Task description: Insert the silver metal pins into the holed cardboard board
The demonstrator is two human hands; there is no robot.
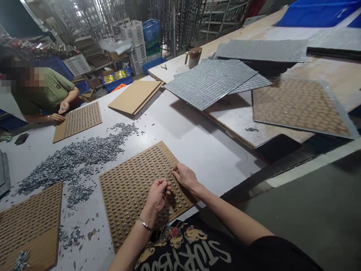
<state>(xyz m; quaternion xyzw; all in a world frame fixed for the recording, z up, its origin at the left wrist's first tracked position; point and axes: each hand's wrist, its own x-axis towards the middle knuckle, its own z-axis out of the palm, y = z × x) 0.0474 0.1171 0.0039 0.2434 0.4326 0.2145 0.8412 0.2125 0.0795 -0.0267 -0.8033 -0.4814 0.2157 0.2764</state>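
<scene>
In front of me lies a brown board [135, 180] with rows of small grey oval metal pieces set into it. Over its right half, my left hand [158, 195] is curled closed around several of those small metal pieces [165, 190], which show between the fingers. My right hand [186, 176] rests at the board's right edge, thumb and fingers pinched together against the surface near the last filled row. Anything inside that pinch is too small to make out. Beyond the board spreads a long pile of loose metal pieces [81, 158].
Another brown board [36, 226] lies at lower left. Across the table a co-worker [45, 90] handles a similar board [83, 119]. Plain brown sheets [135, 96], silvery striped panels [208, 82], a mug [195, 57] and a dark phone-like slab [278, 147] lie farther right.
</scene>
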